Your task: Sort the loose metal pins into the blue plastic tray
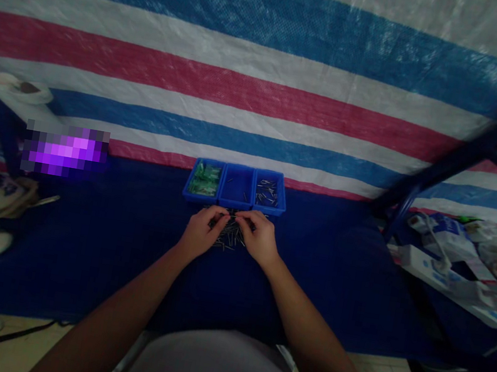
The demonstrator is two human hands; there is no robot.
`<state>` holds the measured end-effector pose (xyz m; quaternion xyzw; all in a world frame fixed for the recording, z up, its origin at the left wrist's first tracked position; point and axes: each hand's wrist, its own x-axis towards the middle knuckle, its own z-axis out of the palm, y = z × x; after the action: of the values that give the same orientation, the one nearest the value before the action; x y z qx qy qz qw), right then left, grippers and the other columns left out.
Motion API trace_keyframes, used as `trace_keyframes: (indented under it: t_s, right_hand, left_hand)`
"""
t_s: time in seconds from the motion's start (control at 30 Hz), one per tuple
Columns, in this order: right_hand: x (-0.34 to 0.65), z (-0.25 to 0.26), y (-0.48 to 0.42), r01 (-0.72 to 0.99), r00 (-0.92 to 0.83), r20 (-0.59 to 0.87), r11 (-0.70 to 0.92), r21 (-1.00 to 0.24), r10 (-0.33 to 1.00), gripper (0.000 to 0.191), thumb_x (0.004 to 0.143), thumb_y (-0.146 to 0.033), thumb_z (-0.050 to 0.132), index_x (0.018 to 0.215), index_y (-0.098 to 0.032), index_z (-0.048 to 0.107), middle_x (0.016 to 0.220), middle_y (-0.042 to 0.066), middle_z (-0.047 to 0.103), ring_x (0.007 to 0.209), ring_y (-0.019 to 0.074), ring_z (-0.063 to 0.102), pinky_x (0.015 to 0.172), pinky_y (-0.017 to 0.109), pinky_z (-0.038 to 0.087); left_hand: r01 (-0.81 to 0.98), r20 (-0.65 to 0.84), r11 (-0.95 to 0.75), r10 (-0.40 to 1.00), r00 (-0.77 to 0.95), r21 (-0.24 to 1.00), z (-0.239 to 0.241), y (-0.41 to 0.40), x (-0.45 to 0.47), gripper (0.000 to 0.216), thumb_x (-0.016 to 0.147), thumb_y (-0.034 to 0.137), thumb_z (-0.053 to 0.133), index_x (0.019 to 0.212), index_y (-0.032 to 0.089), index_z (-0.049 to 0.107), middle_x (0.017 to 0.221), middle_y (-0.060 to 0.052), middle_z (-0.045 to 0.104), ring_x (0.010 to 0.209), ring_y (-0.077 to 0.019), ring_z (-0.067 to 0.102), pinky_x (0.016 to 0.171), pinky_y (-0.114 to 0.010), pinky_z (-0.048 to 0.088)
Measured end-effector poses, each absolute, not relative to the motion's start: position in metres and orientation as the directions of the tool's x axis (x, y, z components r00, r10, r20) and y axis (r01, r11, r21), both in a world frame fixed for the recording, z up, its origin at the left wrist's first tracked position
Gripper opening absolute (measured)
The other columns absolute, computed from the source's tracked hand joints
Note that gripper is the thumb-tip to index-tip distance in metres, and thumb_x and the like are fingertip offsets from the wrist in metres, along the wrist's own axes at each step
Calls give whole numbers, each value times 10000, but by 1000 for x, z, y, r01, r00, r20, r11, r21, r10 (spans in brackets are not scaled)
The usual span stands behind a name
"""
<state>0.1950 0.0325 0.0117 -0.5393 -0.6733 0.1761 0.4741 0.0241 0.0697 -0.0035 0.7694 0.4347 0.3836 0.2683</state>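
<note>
A: Where were the hands?

B: Close together over the table (120, 266), the left hand (204, 229) and the right hand (261, 238) each with thumb and forefinger drawn together at the tips.

A: Pinching what?

B: A thin metal pin (232, 216). It ran between the two sets of fingertips, one end at each hand, though it was small and dim.

A: And below them?

B: A loose heap (229, 237) of similar pins on the table, under and between the hands, spilling a little toward the person.

A: Anything just beyond?

B: Three blue boxes in a row, side by side. The left box (200, 199), beyond the left hand, held green pieces (204, 179). The middle box (237, 192), straight beyond the fingertips, had a couple of pins in it. The right box (268, 211), beyond the right hand, had more, lying every which way.

A: What about farther off?

B: A striped sheet (265, 84) hung behind the boxes. Well to the right of the hands lay a white power strip (423, 266); well to the left, a pale roll (21, 91).
</note>
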Motion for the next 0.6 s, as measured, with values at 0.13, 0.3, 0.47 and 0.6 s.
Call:
trace_keyframes:
  t_s: [0.13,0.3,0.47,0.6]
  right_hand:
    - [195,11,33,545,47,449,354,-760,892,123,869,-232,587,925,-209,694,859,49,697,793,179,623,722,303,488]
    - [193,12,32,522,41,453,368,-769,890,131,860,-231,593,940,-206,695,834,49,683,766,173,624,687,293,491]
    - [192,14,31,521,19,461,385,-762,887,129,860,-223,592,940,-201,692,846,50,681,760,168,624,677,286,491]
    - [194,12,33,537,50,453,359,-764,890,121,864,-218,586,924,-207,691,865,48,692,775,170,627,688,288,491]
  left_hand:
    - [462,364,-492,867,340,738,-6,70,24,199,886,336,512,986,207,627,708,9,623,633,-112,574,579,-216,428]
    - [513,371,-507,860,349,693,-2,71,23,202,905,323,474,904,193,628,714,-1,633,655,-125,582,615,-234,438]
    - [528,378,-522,852,362,670,0,72,23,249,926,316,430,837,189,624,756,-15,659,721,-143,606,687,-257,455]
    - [478,354,-480,874,334,735,-2,70,24,218,898,344,492,1009,205,618,750,0,650,678,-126,598,633,-231,450]
